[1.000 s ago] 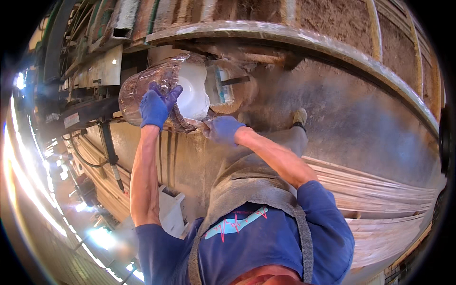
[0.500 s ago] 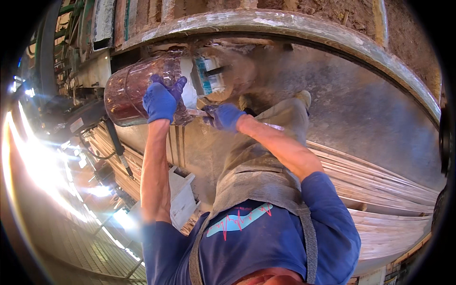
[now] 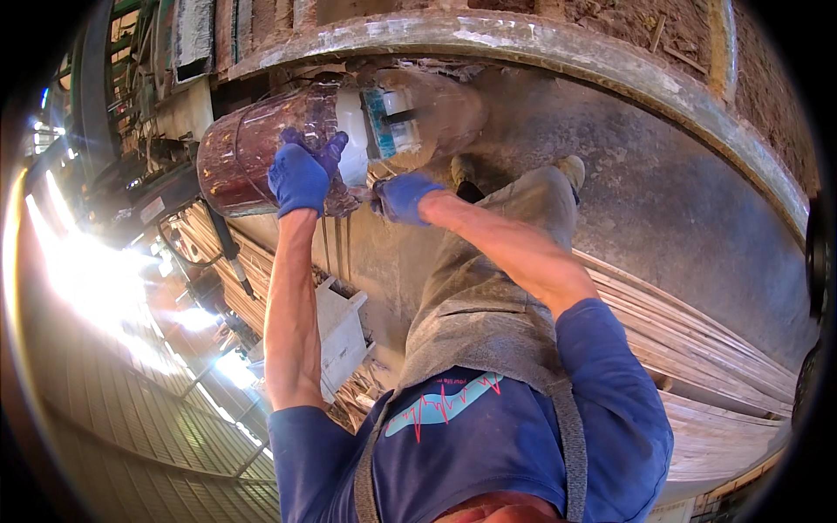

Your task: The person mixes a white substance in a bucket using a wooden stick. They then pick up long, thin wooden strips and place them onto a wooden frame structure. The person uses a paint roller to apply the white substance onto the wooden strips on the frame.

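Note:
A reddish-brown, crusted bucket (image 3: pixel 248 157) lies tilted on its side at the upper left, its mouth toward the right. My left hand (image 3: pixel 301 179), in a blue glove, is closed on the bucket's wall near the rim. White shows at the bucket's mouth (image 3: pixel 352 139). Just right of the rim, my gloved right hand (image 3: pixel 405 199) is closed around a short, narrow tool (image 3: pixel 359 193). The tool's tip meets the lower rim; its exact kind is hard to make out. A white-and-teal container (image 3: pixel 378 122) stands just beyond the mouth.
A long curved ledge (image 3: pixel 523 39) runs across the far side. Stacked wooden strips (image 3: pixel 680 327) lie at the right, with more strips (image 3: pixel 235 261) at the left. Beside my left forearm is a pale box (image 3: pixel 340 336). Dark machinery (image 3: pixel 148 209) stands left of the bucket.
My right hand has moved slightly left with the tool, closer to the bucket's rim. My left hand keeps its hold. The whole view has shifted a little.

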Motion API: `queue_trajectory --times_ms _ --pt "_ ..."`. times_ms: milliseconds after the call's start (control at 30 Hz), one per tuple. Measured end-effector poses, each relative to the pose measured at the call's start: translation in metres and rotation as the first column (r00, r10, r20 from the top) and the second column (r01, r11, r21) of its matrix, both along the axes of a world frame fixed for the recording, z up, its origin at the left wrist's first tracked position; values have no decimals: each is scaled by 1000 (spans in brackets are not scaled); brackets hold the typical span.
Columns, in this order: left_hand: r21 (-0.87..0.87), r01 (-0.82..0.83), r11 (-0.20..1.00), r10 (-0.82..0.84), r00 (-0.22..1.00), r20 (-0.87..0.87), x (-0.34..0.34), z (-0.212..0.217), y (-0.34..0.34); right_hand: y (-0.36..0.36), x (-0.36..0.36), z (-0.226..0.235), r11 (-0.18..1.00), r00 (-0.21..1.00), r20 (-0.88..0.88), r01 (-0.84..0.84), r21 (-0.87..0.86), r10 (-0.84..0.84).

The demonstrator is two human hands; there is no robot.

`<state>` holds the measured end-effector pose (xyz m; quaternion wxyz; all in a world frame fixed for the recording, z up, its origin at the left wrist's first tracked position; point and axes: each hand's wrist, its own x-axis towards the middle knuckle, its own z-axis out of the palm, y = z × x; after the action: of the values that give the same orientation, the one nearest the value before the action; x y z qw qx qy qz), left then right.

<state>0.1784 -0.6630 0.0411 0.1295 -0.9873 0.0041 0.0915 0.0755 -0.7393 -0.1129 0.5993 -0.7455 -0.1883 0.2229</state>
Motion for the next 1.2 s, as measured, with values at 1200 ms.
queue_trajectory --times_ms 1200 --pt "-57 30 998 -29 999 13 -12 13 21 -91 -85 53 944 954 -275 21 -329 -117"
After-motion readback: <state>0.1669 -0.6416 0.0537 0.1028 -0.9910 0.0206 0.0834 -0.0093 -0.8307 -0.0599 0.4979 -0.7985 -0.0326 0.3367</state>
